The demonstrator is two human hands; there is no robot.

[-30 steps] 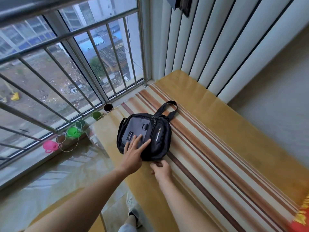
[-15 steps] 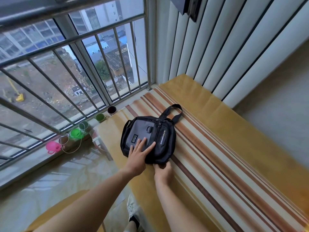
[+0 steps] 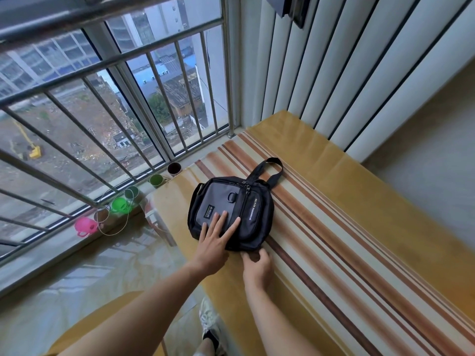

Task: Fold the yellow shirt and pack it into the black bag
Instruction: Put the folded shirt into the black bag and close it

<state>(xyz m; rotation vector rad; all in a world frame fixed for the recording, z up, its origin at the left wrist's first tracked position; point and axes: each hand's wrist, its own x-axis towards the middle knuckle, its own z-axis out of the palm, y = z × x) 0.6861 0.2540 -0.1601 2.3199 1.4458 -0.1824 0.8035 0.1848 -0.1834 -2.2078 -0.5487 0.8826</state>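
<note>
The black bag [image 3: 246,201] lies flat on a striped bench top [image 3: 334,240], with its grey front pocket up and its carry loop pointing away from me. My left hand [image 3: 213,247] rests flat on the pocket with the fingers spread. My right hand [image 3: 257,268] is at the bag's near edge, thumb and fingers pinched on a dark bit of it. No yellow shirt lies on the bench. A yellow shape [image 3: 90,330] shows under my left arm, and I cannot tell what it is.
A barred window [image 3: 128,119] runs along the left. On its sill stand a pink cup [image 3: 84,226], two green cups [image 3: 120,205] and a brown cup [image 3: 174,168]. White slatted panels rise behind the bench. A shoe [image 3: 210,327] is on the floor below.
My right hand has crept forward from just short of the bag to its near edge and pinched it. My left hand stays pressed on the pocket. The view has shifted slightly.
</note>
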